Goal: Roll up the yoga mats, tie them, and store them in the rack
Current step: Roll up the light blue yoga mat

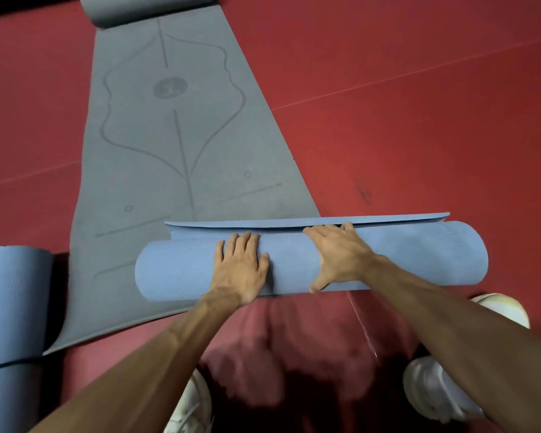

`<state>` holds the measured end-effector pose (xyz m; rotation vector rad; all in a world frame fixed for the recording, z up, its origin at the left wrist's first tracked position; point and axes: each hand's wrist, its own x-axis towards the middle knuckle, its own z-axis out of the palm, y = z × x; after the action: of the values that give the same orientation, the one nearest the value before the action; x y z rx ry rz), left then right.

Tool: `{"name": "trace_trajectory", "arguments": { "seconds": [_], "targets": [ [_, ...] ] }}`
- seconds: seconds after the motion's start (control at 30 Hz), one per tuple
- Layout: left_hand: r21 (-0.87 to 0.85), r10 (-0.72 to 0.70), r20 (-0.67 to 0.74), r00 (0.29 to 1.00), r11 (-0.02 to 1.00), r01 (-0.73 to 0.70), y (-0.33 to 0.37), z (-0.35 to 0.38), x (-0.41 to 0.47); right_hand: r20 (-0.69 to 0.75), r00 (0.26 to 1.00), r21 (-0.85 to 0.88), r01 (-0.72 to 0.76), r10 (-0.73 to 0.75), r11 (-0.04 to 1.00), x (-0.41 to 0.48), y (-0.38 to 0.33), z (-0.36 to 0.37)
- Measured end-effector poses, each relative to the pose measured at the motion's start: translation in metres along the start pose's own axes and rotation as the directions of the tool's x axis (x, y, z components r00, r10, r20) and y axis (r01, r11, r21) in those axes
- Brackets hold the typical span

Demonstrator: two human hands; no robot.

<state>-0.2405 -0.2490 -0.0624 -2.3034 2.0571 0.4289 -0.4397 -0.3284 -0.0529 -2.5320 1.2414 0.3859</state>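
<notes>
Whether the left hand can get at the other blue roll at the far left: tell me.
Probably yes. The left hand rests flat on the blue roll in front, and only the flat grey mat lies between it and the second blue roll; nothing stands in the way.

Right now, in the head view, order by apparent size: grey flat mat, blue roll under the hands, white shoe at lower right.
1. grey mat
2. blue roll
3. white shoe, partly hidden by the arm and nearer the camera, yet clearly smallest.
</notes>
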Motion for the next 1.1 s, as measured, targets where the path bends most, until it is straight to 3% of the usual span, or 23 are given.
{"name": "trace_trajectory", "arguments": {
  "seconds": [0.1,0.23,0.3,0.4,0.5,0.57,0.7,0.8,0.87,0.97,1.1],
  "targets": [
    [-0.095,0.052,-0.101,0.994,0.994,-0.062,-0.003,-0.01,0.002,-0.009,1.0,0.014,-0.002,0.003,1.0,-0.001,-0.001,-0.001],
    [-0.096,0.203,-0.325,0.924,0.965,-0.246,0.007,-0.03,0.04,-0.027,1.0,0.034,-0.005,0.006,0.999,-0.003,0.001,0.003],
    [-0.093,0.2,-0.246,0.948,0.969,-0.228,0.018,-0.039,0.066,-0.085,0.996,-0.018,0.002,-0.003,1.0,-0.006,0.0,0.008],
    [-0.123,0.108,0.049,0.993,0.987,-0.102,0.028,-0.033,0.104,-0.228,0.974,-0.08,-0.003,-0.015,0.997,-0.012,-0.001,0.024],
    [-0.128,0.029,0.347,0.937,0.992,0.017,0.033,-0.026,0.123,-0.292,0.956,-0.065,0.01,-0.029,0.998,-0.008,0.003,0.034],
    [-0.093,0.004,0.462,0.887,0.995,0.044,0.032,-0.023,0.124,-0.327,0.944,-0.064,0.036,-0.055,0.997,-0.003,0.008,0.034],
    [-0.099,0.006,0.371,0.929,0.995,0.033,0.031,-0.02,0.107,-0.403,0.91,-0.058,0.075,-0.092,0.995,0.0,0.014,0.032],
    [-0.061,0.097,0.234,0.967,0.995,-0.085,0.032,-0.019,0.082,-0.529,0.843,-0.054,0.079,-0.096,0.995,-0.002,0.014,0.034],
    [-0.039,0.146,0.199,0.969,0.989,-0.141,0.032,-0.018,0.069,-0.629,0.778,0.058,0.036,0.009,0.998,-0.002,0.01,0.036],
    [-0.017,0.161,0.29,0.943,0.986,-0.163,0.029,-0.021,0.06,-0.711,0.656,0.275,-0.07,0.252,0.959,0.001,0.003,0.033],
    [0.01,0.203,0.391,0.898,0.974,-0.225,0.03,-0.025,0.048,-0.745,0.623,0.199,-0.137,0.24,0.97,-0.003,-0.002,0.042]
  ]
}}
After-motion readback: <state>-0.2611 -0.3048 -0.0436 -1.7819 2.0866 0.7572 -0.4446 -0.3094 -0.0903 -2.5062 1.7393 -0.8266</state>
